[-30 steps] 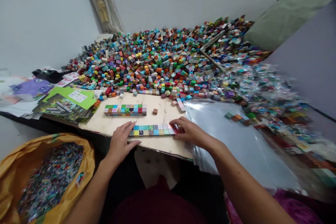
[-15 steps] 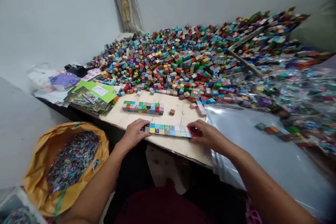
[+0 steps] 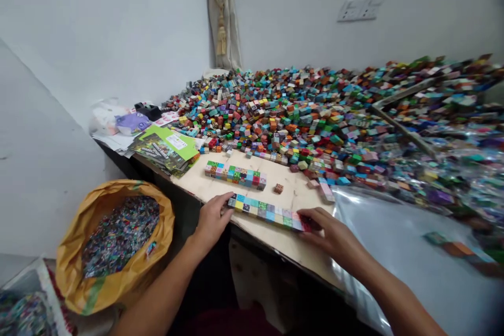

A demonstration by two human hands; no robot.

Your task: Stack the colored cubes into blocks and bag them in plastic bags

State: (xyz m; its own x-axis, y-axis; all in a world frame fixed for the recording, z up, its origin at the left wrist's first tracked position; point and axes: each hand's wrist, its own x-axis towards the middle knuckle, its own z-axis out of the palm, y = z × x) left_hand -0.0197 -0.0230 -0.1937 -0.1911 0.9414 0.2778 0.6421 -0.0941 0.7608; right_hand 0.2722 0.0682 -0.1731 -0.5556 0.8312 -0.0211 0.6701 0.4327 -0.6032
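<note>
A long row of small printed cubes (image 3: 268, 212), two cubes wide, lies along the table's front edge. My left hand (image 3: 213, 216) grips its left end between thumb and fingers. At the other end, my right hand (image 3: 321, 228) is closed around the red cubes, partly hiding them. Just behind lies a second block of cubes (image 3: 236, 175), touched by neither hand. One loose brown cube (image 3: 279, 188) sits to the right of that block. Further right is a short pinkish stick of cubes (image 3: 326, 190).
A huge heap of coloured cubes (image 3: 275, 115) covers the back of the table, with a metal angle frame (image 3: 405, 128) on it. Clear plastic sheets (image 3: 413, 252) lie at right. Leaflets (image 3: 157, 149) lie at left. Below stands a yellow sack (image 3: 165, 241) of shiny scraps.
The view has swung left and up, so everything appears shifted right and lower. Both hands keep their hold on the ends of the cube row.
</note>
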